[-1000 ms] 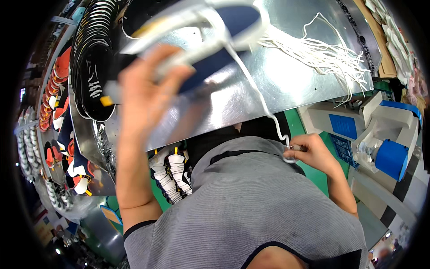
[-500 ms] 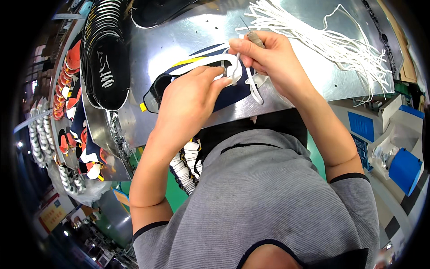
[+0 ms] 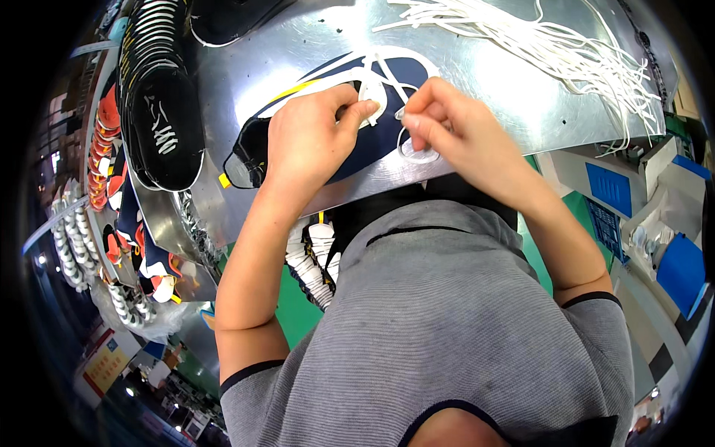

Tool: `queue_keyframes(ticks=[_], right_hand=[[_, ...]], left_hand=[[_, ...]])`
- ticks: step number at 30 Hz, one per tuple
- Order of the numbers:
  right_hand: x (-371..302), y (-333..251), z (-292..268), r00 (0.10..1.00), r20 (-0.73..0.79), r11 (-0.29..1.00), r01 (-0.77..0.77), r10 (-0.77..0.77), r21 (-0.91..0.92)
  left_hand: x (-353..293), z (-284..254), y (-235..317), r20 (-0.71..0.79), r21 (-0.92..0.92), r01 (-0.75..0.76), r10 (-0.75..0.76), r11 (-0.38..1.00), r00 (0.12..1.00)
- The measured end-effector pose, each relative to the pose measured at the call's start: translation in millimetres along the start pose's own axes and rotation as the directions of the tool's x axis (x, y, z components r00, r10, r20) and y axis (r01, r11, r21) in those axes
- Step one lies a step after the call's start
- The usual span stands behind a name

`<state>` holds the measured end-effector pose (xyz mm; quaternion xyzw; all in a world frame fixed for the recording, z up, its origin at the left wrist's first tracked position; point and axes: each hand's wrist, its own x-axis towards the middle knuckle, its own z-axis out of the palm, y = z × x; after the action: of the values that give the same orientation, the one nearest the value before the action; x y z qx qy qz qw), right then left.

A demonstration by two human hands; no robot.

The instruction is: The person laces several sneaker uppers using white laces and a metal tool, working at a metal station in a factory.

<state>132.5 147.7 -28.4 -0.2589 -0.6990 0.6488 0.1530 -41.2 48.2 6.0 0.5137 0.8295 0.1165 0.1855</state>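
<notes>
A navy shoe upper with white trim, a yellow stripe and a black lining lies on the metal table, its heel end toward the left. My left hand is closed on its opening edge, thumb and fingers pinching near the white eyelet strip. A white shoelace runs from the eyelet area and curls in a loop at the near side. Just right of the upper, my right hand is closed with the lace between thumb and fingers. The thin wooden-handled tool from earlier cannot be seen now.
A bundle of white laces spreads over the far right of the metal table. At left stands a long stack of black shoe parts; another black piece lies at the far edge. A blue bin is at right.
My right hand has drawn down and nearer, and the tool it held has gone from sight. The white lace now lies across the upper. My left hand keeps its hold.
</notes>
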Motion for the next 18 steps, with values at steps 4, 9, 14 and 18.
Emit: queue_keyframes(ticks=[4,9,14,18], right_hand=[[-2.8,1.4,4.6,1.000,0.013,0.993,0.011,-0.009,-0.118],[2.4,1.4,5.2,1.000,0.021,0.982,0.004,0.000,-0.186],[2.9,7.0,5.4,0.998,-0.007,0.982,0.054,-0.056,-0.184],[5.2,11.5,7.4,0.989,-0.008,0.927,0.133,-0.145,-0.352]], left_hand=[[1.4,-0.4,1.0,0.002,-0.014,0.023,-0.023,1.000,1.000],[2.5,-1.9,1.8,0.008,-0.030,0.006,-0.006,1.000,1.000],[1.6,1.5,-13.1,0.014,-0.210,-0.092,0.097,0.973,0.995],[-10.5,6.1,-13.4,-0.052,-0.253,-0.271,0.267,0.929,0.962]])
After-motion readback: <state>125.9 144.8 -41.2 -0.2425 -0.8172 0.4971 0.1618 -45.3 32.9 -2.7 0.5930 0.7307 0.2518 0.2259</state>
